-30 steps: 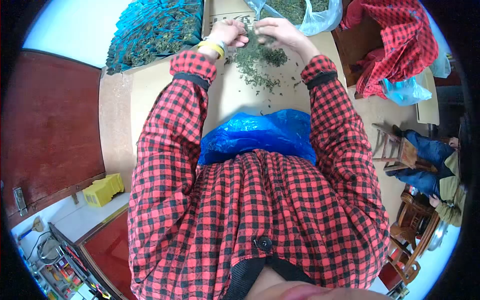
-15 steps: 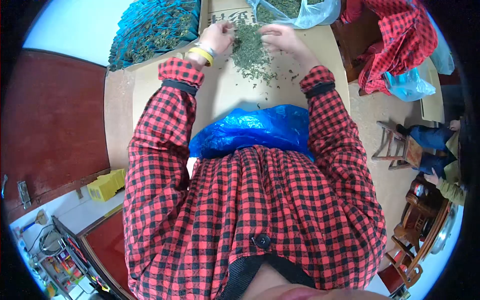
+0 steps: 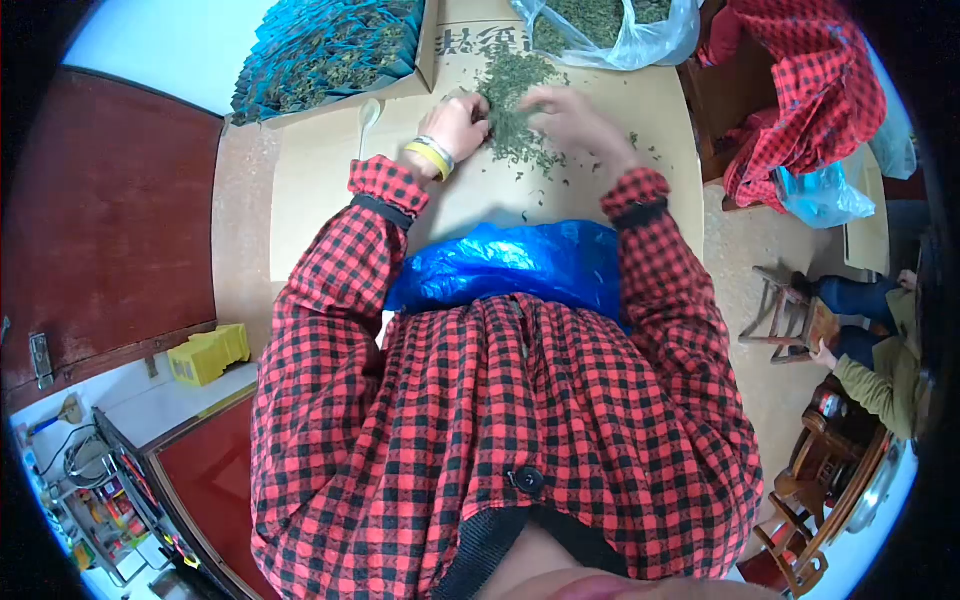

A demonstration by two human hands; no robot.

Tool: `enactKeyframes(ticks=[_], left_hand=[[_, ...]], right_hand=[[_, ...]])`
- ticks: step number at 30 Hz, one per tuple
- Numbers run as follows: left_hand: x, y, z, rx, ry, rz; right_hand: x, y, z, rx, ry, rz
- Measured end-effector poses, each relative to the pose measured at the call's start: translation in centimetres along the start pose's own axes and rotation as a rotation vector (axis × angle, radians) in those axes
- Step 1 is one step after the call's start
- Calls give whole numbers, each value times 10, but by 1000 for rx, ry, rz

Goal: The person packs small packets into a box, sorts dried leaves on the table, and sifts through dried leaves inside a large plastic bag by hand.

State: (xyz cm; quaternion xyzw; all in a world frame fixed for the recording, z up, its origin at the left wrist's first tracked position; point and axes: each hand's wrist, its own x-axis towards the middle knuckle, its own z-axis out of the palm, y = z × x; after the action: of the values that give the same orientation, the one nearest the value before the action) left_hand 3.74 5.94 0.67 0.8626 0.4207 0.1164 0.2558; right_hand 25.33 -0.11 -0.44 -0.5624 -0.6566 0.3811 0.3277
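Observation:
A loose heap of dried green leaves (image 3: 515, 88) lies on the cardboard-covered table (image 3: 330, 190), with scraps scattered toward me. At the heap's left edge is my left hand (image 3: 456, 128), fingers curled in against the leaves; what sits between the fingertips is hidden. Over the right side of the heap, my right hand (image 3: 572, 120) is smeared by motion, so its grip does not show. A pale spoon (image 3: 370, 112) lies left of my left hand. Blue plastic sheeting (image 3: 510, 262) covers the table's near edge at my waist.
An open carton (image 3: 428, 72) at the back left holds many upright blue packets (image 3: 330, 55) of leaves. A clear plastic bag (image 3: 655, 45) with more leaves stands back right. Red checked cloth (image 3: 800, 95) hangs at the right; beyond it are a wooden stool (image 3: 785, 318) and a seated person.
My left hand has moved nearer to me and right along the heap. My right hand has also come nearer and is now blurred. The view has shifted slightly, bringing the spoon into sight.

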Motion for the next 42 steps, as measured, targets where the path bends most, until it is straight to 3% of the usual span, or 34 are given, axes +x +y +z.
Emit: enactKeyframes(ticks=[1, 4, 5, 8, 9, 12, 13, 15, 17, 20, 24, 25, 28, 30, 35, 38, 39, 42], left_hand=[[7, -4, 4, -3, 0, -2], [37, -12, 34, 179, 435, 136], [46, -15, 35, 173, 434, 137], [58, -17, 32, -29, 180, -22], [55, -22, 29, -27, 179, -29], [49, -44, 5, -425, -1, 43], [55, -42, 3, -422, -2, 50], [68, -17, -4, -151, 30, -30], [82, -1, 7, -22, 42, -52], [100, 20, 26, 193, 326, -39], [103, 6, 20, 127, 221, -151], [99, -2, 15, 137, 217, -152], [83, -30, 8, -440, 81, -67], [64, -25, 2, -509, 56, -126], [38, -17, -8, -767, 42, -242], [41, -22, -5, -858, 34, -244], [46, -24, -4, -887, 5, -235], [45, -24, 0, -918, -34, -242]], right_hand=[[3, 1, -5, -1, -3, 2], [11, 10, -13, -115, 257, 165], [20, 12, -11, -119, 257, 170], [53, 25, 12, -560, 371, -173], [52, 26, 12, -554, 365, -174], [45, 18, -7, -153, 40, -96], [35, 15, -17, -154, 47, -97], [3, -1, -32, -98, 24, 100], [-18, -2, -34, -138, 84, 143], [-33, 7, -43, -213, 197, 219], [-37, 21, -46, -233, 159, 153], [-29, 22, -40, -190, 237, 120], [10, 23, -13, -94, 386, 46], [40, 30, 14, -441, 535, -354], [28, 11, 35, -694, 223, -450], [29, 49, 11, -175, 147, -96], [26, 42, 7, -181, 140, -90], [21, -10, -24, 440, 225, 135]])
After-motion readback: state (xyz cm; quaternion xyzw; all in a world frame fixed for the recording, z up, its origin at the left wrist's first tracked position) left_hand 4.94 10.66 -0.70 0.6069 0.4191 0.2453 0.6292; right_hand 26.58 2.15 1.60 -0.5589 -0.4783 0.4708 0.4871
